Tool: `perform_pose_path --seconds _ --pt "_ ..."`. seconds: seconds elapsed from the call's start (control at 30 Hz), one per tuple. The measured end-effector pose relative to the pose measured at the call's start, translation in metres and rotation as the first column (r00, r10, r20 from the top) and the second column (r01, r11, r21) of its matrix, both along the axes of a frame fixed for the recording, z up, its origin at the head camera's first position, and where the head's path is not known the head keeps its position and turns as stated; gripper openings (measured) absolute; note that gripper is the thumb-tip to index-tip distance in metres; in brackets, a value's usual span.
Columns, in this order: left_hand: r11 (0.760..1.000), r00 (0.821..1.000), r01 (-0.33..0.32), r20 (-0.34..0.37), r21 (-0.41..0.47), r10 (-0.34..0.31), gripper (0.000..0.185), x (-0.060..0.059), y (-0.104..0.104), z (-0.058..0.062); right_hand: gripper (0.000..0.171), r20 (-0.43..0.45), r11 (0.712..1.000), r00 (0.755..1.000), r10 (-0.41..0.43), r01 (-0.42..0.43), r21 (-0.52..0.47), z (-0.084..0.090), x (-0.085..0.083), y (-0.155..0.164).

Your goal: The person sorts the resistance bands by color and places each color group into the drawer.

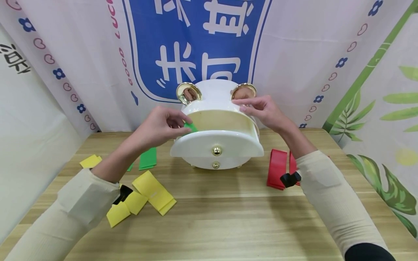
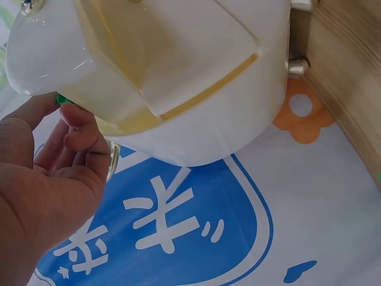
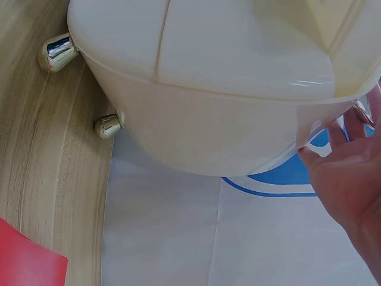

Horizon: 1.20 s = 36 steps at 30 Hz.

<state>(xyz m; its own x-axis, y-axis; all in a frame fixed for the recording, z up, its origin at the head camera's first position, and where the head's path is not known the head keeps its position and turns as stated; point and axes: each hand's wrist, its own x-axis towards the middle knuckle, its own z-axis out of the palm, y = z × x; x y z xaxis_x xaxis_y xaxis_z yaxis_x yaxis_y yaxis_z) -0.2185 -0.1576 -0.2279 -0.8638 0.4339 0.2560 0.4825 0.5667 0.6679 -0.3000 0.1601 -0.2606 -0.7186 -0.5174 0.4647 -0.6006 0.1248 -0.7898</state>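
Observation:
A white round box (image 1: 218,119) with gold ears and an open drawer stands at the middle of the wooden table (image 1: 222,221). My left hand (image 1: 163,125) pinches a small green strip (image 1: 191,127) at the left edge of the open drawer. In the left wrist view only a bit of the green strip (image 2: 61,99) shows beside the left hand (image 2: 53,179) and the box (image 2: 178,77). My right hand (image 1: 262,110) touches the box's upper right rim near the gold ear (image 1: 244,91). In the right wrist view the right hand's fingers (image 3: 342,161) lie against the box (image 3: 226,89).
Folded yellow strips (image 1: 153,192) lie at the front left, another yellow piece (image 1: 90,161) further left, green strips (image 1: 148,158) behind my left forearm. Red strips (image 1: 277,168) lie right of the box. A printed cloth backdrop (image 1: 202,47) closes the back and sides.

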Motion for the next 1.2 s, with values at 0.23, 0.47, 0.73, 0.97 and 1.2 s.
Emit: perform_pose_path --seconds 0.23,0.47,0.73,0.97,1.2 --pt "0.997 0.998 -0.038 -0.045 -0.064 0.035 0.017 0.0 -0.001 -0.001 0.027 0.003 1.0 1.0 0.003 -0.003 0.0 -0.001 0.0 0.001" --pt "0.99 0.992 -0.096 -0.086 -0.102 0.088 0.016 0.004 -0.007 -0.001 0.027 0.003 1.0 1.0 0.007 -0.007 -0.002 -0.002 -0.001 0.0" --pt "0.985 0.981 -0.147 -0.14 -0.089 0.133 0.013 0.004 -0.02 0.0 0.027 -0.002 1.0 1.0 0.017 -0.017 -0.008 -0.002 -0.001 0.0" --pt "0.977 0.973 -0.21 -0.11 -0.045 0.204 0.014 0.001 -0.042 -0.007 0.027 -0.007 1.0 1.0 0.021 -0.021 -0.015 -0.002 -0.001 0.0" --pt "0.971 0.969 -0.239 -0.051 0.028 0.24 0.023 -0.009 -0.072 -0.024 0.027 -0.011 1.0 1.0 0.019 -0.019 -0.019 -0.001 0.0 0.0"
